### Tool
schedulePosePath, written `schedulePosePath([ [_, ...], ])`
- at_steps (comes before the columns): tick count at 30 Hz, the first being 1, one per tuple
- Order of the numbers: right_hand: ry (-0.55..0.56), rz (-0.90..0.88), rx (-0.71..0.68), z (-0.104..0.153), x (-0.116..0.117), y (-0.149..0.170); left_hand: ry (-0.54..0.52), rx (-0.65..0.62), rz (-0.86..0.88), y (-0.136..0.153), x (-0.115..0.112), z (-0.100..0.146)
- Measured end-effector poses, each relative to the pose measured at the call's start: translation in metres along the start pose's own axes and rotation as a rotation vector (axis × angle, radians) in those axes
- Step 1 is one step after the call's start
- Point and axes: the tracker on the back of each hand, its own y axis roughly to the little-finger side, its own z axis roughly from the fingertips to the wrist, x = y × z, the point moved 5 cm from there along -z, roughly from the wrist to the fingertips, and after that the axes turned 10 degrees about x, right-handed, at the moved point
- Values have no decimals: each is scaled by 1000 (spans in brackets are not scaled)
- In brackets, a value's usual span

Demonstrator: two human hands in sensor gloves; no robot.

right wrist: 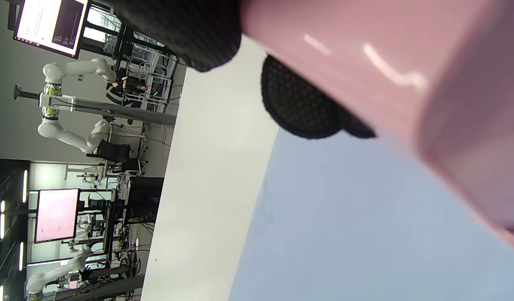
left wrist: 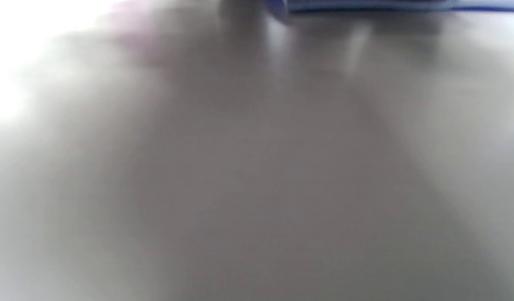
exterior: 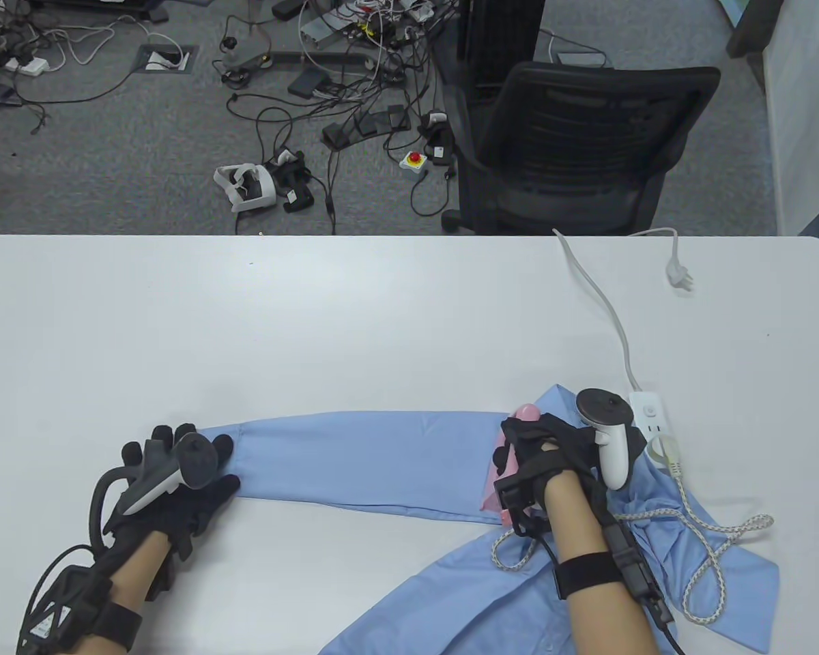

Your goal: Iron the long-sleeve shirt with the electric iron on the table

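A light blue long-sleeve shirt lies on the white table, one sleeve stretched out to the left. My left hand lies flat with spread fingers on the sleeve's cuff and presses it down. My right hand grips the handle of a pink iron that rests on the sleeve near the shoulder. In the right wrist view the pink iron fills the top right, my gloved fingers wrap it, and blue cloth lies below. The left wrist view is a blur of table, with a blue strip at the top.
A white power strip sits just right of my right hand, its cable running to the far edge. The iron's braided cord loops over the shirt body at lower right. A black office chair stands beyond the table.
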Motion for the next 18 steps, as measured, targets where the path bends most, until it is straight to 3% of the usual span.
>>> schedulePosePath([
  [4, 27, -16, 12, -2, -23, 5, -20, -9, -48, -13, 0, 7],
  [7, 199, 115, -6, 4, -47, 6, -10, -24, -46, -15, -3, 9],
  [18, 228, 159, 15, 7, -58, 12, 10, -42, -47, -23, -7, 13],
])
